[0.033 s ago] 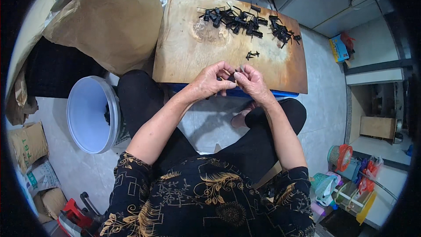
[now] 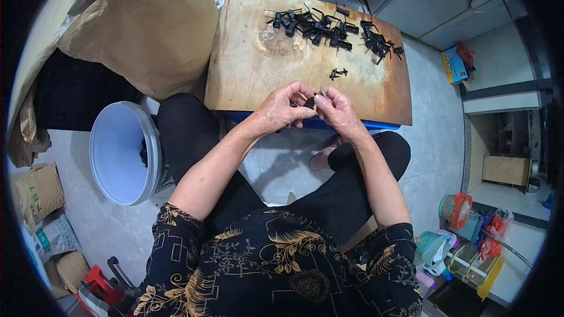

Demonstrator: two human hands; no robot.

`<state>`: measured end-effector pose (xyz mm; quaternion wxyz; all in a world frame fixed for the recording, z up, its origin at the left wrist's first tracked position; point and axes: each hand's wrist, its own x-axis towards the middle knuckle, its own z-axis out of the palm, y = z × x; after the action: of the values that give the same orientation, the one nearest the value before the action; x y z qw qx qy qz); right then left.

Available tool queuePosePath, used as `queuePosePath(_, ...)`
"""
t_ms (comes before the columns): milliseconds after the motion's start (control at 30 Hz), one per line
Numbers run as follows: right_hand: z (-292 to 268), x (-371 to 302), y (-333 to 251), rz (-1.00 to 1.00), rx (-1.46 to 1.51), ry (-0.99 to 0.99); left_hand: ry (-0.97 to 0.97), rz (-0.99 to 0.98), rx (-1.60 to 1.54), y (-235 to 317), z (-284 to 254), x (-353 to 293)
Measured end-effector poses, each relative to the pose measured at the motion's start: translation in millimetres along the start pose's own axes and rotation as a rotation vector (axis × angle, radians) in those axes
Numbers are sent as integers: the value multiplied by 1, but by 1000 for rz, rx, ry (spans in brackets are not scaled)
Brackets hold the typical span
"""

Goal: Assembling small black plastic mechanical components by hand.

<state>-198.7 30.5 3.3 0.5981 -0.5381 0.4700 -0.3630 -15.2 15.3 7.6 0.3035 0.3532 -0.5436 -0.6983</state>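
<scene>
Over the near edge of the wooden board (image 2: 241, 76), both hands meet at a small black plastic part (image 2: 309, 104), mostly covered by fingers. My left hand (image 2: 285, 105) is closed round this part with thumb and fingers. Pinched in my right hand (image 2: 339, 113) is a thin grey piece (image 2: 324, 91), perhaps a small blade; its tip sticks up past the thumb. A few tiny black pieces (image 2: 338, 74) lie on the board just beyond the right hand. Farther back rests a loose heap of black plastic parts (image 2: 317, 26) with thin prongs, and a smaller heap (image 2: 377, 41) to its right.
A white bucket (image 2: 120, 155) with something black inside stands left of my knee. Large brown paper sacking (image 2: 147, 29) leans beside the board's left edge. To the right are grey cabinets (image 2: 435, 0), a blue and yellow box (image 2: 453, 64) and baskets with plastic bags (image 2: 455, 210).
</scene>
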Motion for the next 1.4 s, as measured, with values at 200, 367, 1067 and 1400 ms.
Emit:
queuePosePath(200, 6, -1, -2, 71, -53, 11, 114, -35, -22, -8, 0, 0)
queuePosePath(367, 13, -5, -10, 136, 26, 59, 228, -96, -54, 2, -2, -2)
queuePosePath(1067, 26, 5, -4, 180, 48, 16, 364, 45, 140, -14, 6, 13)
queuePosePath(1400, 23, 14, -7, 289, 204, 21, 376, 6, 69, -17, 3, 22)
